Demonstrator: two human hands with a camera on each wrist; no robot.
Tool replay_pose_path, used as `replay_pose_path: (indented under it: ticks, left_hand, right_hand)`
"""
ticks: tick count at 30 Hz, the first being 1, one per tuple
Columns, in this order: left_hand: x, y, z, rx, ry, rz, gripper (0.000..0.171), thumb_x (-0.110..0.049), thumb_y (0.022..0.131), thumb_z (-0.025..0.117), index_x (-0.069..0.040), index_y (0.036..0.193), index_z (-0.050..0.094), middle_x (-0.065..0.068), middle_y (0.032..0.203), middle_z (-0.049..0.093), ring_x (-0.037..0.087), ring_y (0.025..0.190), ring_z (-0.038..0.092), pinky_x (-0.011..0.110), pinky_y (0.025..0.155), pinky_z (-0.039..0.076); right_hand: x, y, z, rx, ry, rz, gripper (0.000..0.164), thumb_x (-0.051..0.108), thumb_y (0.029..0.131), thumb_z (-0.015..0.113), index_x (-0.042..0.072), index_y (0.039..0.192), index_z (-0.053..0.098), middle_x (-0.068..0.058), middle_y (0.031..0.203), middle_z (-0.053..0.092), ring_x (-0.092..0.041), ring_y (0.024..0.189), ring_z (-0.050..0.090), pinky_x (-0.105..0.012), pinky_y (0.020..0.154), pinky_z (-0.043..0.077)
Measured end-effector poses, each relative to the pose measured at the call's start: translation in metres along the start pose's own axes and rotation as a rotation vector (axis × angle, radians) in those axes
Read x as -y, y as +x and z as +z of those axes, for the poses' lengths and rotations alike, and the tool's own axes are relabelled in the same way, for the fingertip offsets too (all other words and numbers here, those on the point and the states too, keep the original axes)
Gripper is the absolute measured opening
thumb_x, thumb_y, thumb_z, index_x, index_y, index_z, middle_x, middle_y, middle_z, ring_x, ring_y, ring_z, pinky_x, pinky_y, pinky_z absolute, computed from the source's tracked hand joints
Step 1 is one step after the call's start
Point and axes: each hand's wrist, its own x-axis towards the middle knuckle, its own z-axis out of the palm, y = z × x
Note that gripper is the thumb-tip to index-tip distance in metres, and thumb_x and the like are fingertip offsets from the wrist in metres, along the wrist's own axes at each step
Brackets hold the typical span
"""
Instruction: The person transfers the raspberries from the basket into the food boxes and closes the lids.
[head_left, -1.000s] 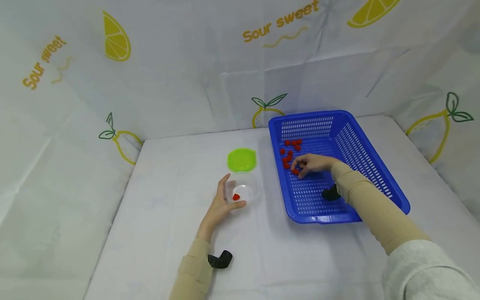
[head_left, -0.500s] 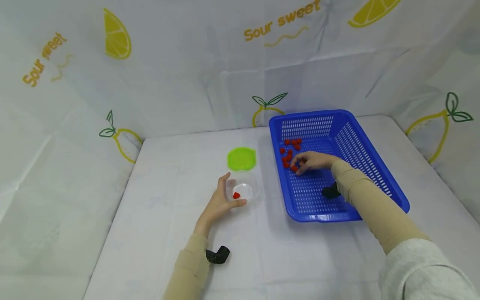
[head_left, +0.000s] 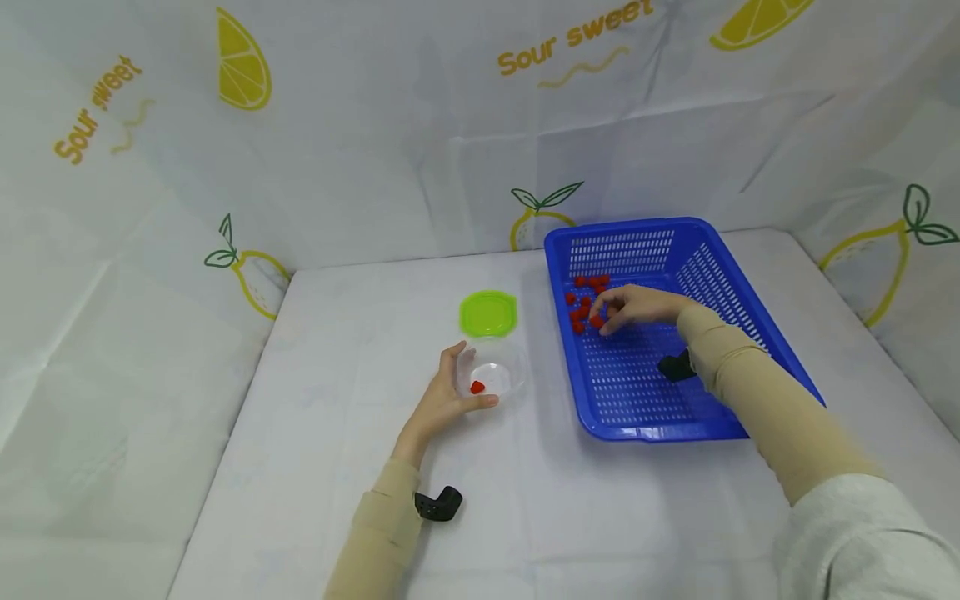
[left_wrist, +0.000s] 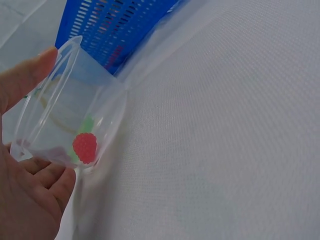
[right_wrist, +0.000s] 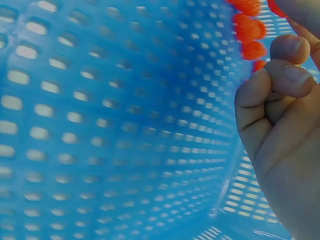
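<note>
My left hand (head_left: 440, 406) grips a clear plastic tub (head_left: 512, 367) by its side, thumb and fingers spread around it. One raspberry (left_wrist: 85, 148) lies inside the tub, against its lower wall in the left wrist view. Inside the blue basket (head_left: 585, 417), my right hand (head_left: 640, 304) pinches another raspberry (head_left: 597, 322) between thumb and fingertips. Its other fingers are curled in the right wrist view. Several more raspberries (head_left: 578, 314) lie along the basket's left side, close to those fingertips.
A bright green lid (head_left: 488, 313) lies on the white tablecloth (head_left: 360, 350) just beyond the tub. Raised basket walls surround the right hand. Behind the table hangs a white cloth (head_left: 390, 133) printed with lemons.
The right hand has closed its fingertips on a raspberry and shifted slightly away from the person, with the berry. The left hand keeps holding the tub in about the same place.
</note>
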Motion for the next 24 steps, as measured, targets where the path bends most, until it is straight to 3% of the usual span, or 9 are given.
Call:
replay_pose_path:
  ticks: [6, 14, 24]
  left_hand:
    - [0.002, 0.002, 0.002, -0.005, -0.005, 0.020, 0.100, -0.037, 0.065, 0.083, -0.023, 0.143, 0.022, -0.004, 0.143, 0.045, 0.023, 0.140, 0.030, 0.051, 0.114, 0.024]
    - [0.004, 0.003, 0.003, -0.005, -0.002, 0.017, 0.100, -0.039, 0.064, 0.083, -0.026, 0.143, 0.023, -0.005, 0.142, 0.045, 0.023, 0.141, 0.028, 0.052, 0.115, 0.022]
    - [0.005, 0.003, 0.002, 0.006, -0.035, 0.009, 0.101, -0.036, 0.065, 0.083, -0.027, 0.143, 0.020, -0.006, 0.143, 0.044, 0.023, 0.141, 0.027, 0.052, 0.115, 0.021]
  right_hand:
    - [0.021, -0.015, -0.013, -0.014, 0.049, -0.022, 0.037, 0.016, 0.081, 0.071, 0.001, 0.112, 0.058, -0.001, 0.069, 0.039, -0.016, 0.066, 0.040, -0.031, 0.064, 0.038]
    - [0.060, -0.031, -0.028, 0.014, 0.012, -0.085, 0.035, 0.015, 0.080, 0.072, 0.003, 0.111, 0.059, -0.004, 0.073, 0.041, -0.021, 0.069, 0.043, -0.029, 0.065, 0.041]
    - [0.104, -0.025, -0.017, 0.046, -0.031, -0.202, 0.031, 0.016, 0.082, 0.071, 0.007, 0.109, 0.061, -0.003, 0.072, 0.037, -0.016, 0.071, 0.042, -0.028, 0.067, 0.043]
